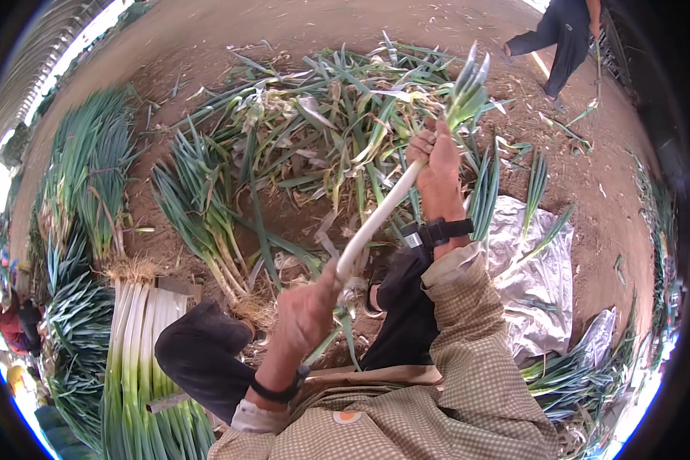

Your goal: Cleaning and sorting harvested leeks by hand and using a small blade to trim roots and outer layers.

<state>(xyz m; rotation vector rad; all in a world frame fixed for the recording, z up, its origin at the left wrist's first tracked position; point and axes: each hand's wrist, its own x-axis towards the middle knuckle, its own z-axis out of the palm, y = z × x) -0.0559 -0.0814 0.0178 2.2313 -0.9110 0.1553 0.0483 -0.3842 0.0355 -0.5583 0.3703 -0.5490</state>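
My left hand (307, 313) is closed around the lower end of a long white-stemmed Welsh onion (379, 215), low in the middle of the view. Higher up and to the right, my right hand (437, 152) grips the same stalk near its green leaves, which point up and away. The stalk slants between my two hands above a heap of stripped green and yellowed leaves (328, 121). Its lower tip is hidden by my left hand. To the left, a row of cleaned Welsh onions (135, 328) lies side by side with pale stems and rootlets.
Untrimmed onions (201, 207) with roots lie left of the heap. More green bundles (95, 167) are at the far left. A silvery sheet (543, 276) with a few stalks lies on the right. A person in dark trousers (566, 46) is at the top right.
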